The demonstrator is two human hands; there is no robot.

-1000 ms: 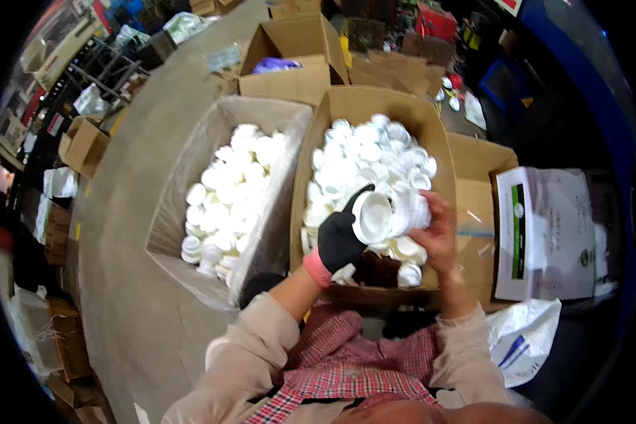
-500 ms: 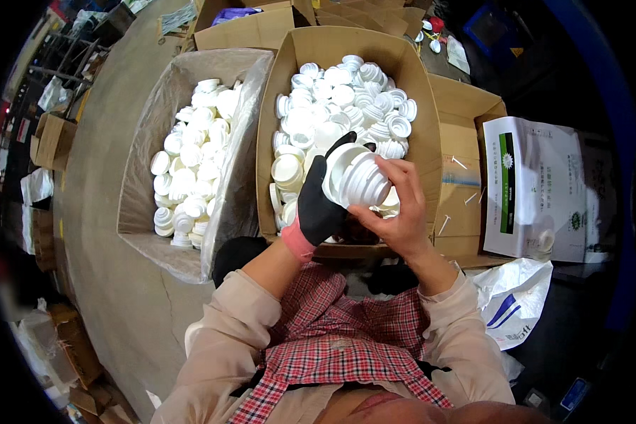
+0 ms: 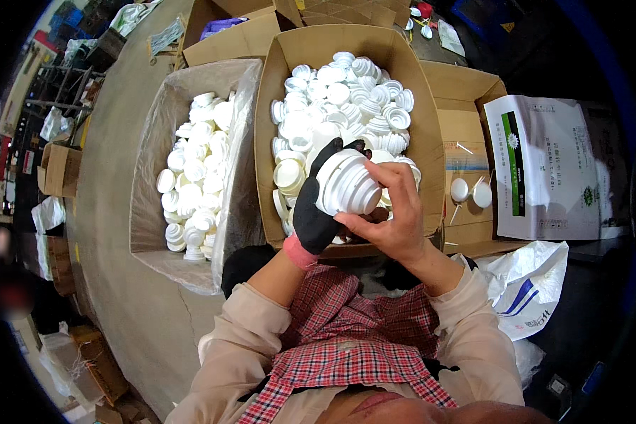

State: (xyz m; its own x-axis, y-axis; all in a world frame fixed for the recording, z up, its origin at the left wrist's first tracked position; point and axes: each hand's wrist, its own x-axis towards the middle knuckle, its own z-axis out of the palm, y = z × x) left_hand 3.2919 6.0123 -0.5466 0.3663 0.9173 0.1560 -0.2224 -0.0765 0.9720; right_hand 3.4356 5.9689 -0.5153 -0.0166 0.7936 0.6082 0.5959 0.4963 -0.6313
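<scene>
A stack of white ribbed caps (image 3: 348,185) is gripped between both hands: the black-gloved left hand (image 3: 318,205) is curled behind it, the bare right hand (image 3: 392,215) is closed over its front, above the cardboard box (image 3: 275,85) of loose caps (image 3: 346,95).

Hands: two, a left hand (image 3: 316,212) in a black glove and a bare right hand (image 3: 392,215), together gripping one stack of white caps (image 3: 348,185). Open cardboard boxes of loose white caps: two, the centre box (image 3: 417,134) and the plastic-lined box (image 3: 145,212) on the left, caps too many to count. Side carton (image 3: 466,134) on the right: two loose white caps (image 3: 470,191). White printed bags: two, one flat (image 3: 551,169), one crumpled (image 3: 526,283).
</scene>
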